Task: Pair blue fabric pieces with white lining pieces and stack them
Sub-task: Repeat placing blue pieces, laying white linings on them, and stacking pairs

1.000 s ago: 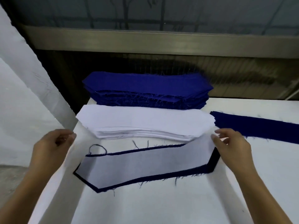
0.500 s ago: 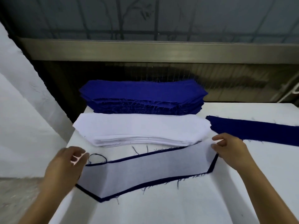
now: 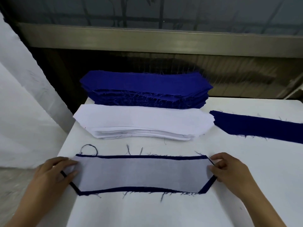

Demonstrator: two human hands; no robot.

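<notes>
A white lining piece [image 3: 142,172] lies on a blue fabric piece [image 3: 139,157] on the table in front of me, and the blue shows as a thin border all round. My left hand [image 3: 49,177] pinches the pair's left end. My right hand [image 3: 229,171] pinches its right end, fingers curled at the edge. Behind the pair sits a stack of white lining pieces [image 3: 142,118], and behind that a taller stack of blue fabric pieces [image 3: 146,86].
The white table [image 3: 147,210] carries another blue piece [image 3: 259,125] at the right, running out of view. A metal window ledge [image 3: 147,38] crosses the back. White cloth [image 3: 24,95] hangs at the left, beyond the table's left edge.
The pair lay tilted and now lies level and closer to me. My left hand came in from the left onto its left end. My right hand stayed at the right end.
</notes>
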